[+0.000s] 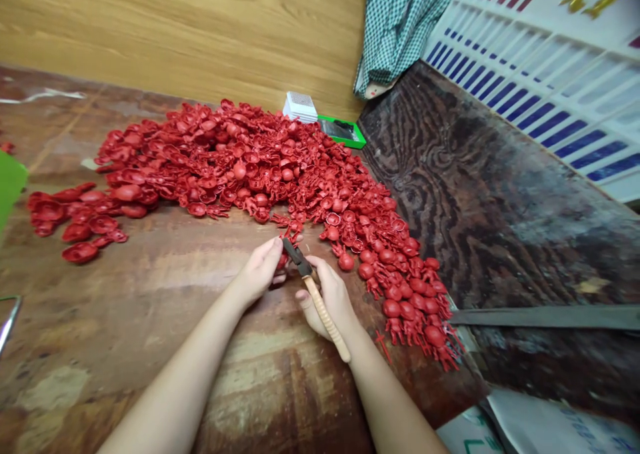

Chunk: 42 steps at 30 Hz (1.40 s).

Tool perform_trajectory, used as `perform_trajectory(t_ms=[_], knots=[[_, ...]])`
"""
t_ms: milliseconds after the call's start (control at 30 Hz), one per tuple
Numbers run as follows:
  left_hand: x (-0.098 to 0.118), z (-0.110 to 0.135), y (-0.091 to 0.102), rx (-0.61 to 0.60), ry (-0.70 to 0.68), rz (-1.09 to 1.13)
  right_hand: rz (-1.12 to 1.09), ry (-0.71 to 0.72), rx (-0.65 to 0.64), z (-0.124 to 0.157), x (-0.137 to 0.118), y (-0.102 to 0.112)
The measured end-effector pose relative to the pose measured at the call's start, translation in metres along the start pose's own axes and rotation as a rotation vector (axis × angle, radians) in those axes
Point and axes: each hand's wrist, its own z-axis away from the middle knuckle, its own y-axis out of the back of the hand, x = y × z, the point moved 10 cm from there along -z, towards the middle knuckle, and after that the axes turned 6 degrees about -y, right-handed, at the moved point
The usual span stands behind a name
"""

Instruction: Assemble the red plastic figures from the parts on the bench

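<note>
My left hand (261, 267) is closed around a small red plastic figure part (283, 261), mostly hidden by the fingers. In my right hand (327, 297) is a pair of pliers (320, 307) with a dark metal head and a ribbed beige handle. The head of the pliers reaches the fingertips of my left hand, beside the red part; whether the jaws touch it I cannot tell. Just beyond both hands lies a large curved heap of similar red plastic parts (240, 167), with rounded heads and small limbs.
A white stack of cards (300, 106) and a green tray (357, 137) stand behind the heap. Wooden boards (175, 34) close off the back. A white slatted basket (540, 94) and checkered cloth (400, 24) are at the right. A green object (10, 184) sits at the left edge.
</note>
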Motion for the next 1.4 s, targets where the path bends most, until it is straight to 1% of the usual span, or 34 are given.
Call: perform_trajectory(t_ms=[100,200,333,433,500,533,600,700,800,900,1000,1067,1200,1267,1400], knots=[[0.012,-0.001,0.007,0.044,-0.096,-0.098,0.029,-0.005,-0.003,0.001,0.003,-0.001],[0.022,-0.003,0.013,0.075,-0.172,-0.138,0.012,-0.02,-0.052,-0.001,0.005,-0.001],[0.022,-0.003,0.015,0.083,-0.178,-0.136,-0.063,-0.037,-0.197,-0.005,0.007,0.002],[0.016,-0.003,0.013,0.071,-0.153,-0.105,-0.135,-0.121,-0.226,-0.005,0.018,0.014],[0.013,-0.003,0.015,0.077,-0.141,-0.077,-0.167,-0.164,-0.243,-0.002,0.022,0.017],[0.011,-0.003,0.017,0.084,-0.141,-0.064,-0.149,-0.166,-0.257,0.001,0.02,0.016],[0.01,-0.003,0.022,0.096,-0.147,-0.046,-0.029,-0.149,-0.263,0.005,0.014,0.014],[0.009,-0.003,0.024,0.084,-0.145,-0.032,0.137,-0.152,-0.22,0.009,0.005,0.011],[0.008,-0.004,0.023,0.092,-0.109,-0.001,0.199,-0.128,-0.175,0.009,-0.004,0.007],[0.011,-0.002,0.026,0.164,-0.106,-0.003,0.229,-0.113,-0.147,0.01,-0.009,0.002],[0.026,0.003,0.037,0.291,-0.215,-0.148,0.249,-0.124,-0.146,0.013,-0.01,-0.007],[0.036,0.01,0.044,0.381,-0.281,-0.232,0.315,-0.133,-0.153,0.015,-0.011,-0.014],[0.045,0.019,0.055,0.519,-0.32,-0.299,0.462,-0.094,-0.14,0.019,-0.015,-0.022],[0.044,0.02,0.058,0.566,-0.298,-0.321,0.483,-0.077,-0.129,0.021,-0.016,-0.024],[0.031,0.02,0.063,0.625,-0.171,-0.293,0.506,-0.084,-0.112,0.022,-0.014,-0.023]])
